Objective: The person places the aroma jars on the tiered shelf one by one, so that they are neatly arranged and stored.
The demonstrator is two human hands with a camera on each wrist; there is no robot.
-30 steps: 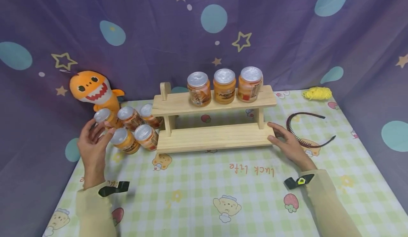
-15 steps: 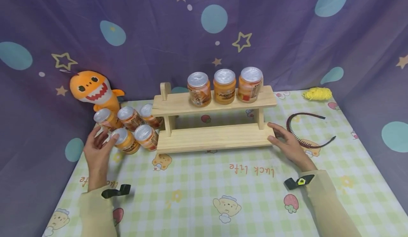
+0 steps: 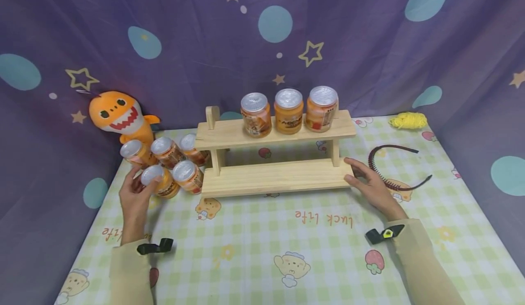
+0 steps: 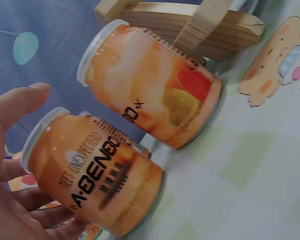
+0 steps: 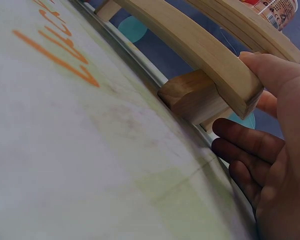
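In the head view my left hand (image 3: 137, 198) is at the front left jar of a group, a jar (image 3: 165, 184) with an orange label and a silver lid. Its fingers curve behind that jar, while the thumb (image 4: 27, 102) stands off from it in the left wrist view. Another jar (image 4: 155, 90) stands close beside. My right hand (image 3: 371, 186) holds the right end of a two-tier wooden shelf (image 3: 275, 177), thumb and index finger at the lower board's end, other fingers loosely bent below. Three jars, one of them the middle jar (image 3: 289, 113), stand on the upper tier.
An orange shark plush (image 3: 123, 113) sits behind the jars at the left. Right of the shelf lie a dark toothed headband (image 3: 375, 163) and a bundle of yellow yarn (image 3: 409, 120). A checked cloth (image 3: 246, 241) covers the table; a purple curtain (image 3: 184, 45) rises behind.
My left hand has moved right and toward me, from beside the back left jar to the front left one. The right hand, shelf and jars have stayed put.
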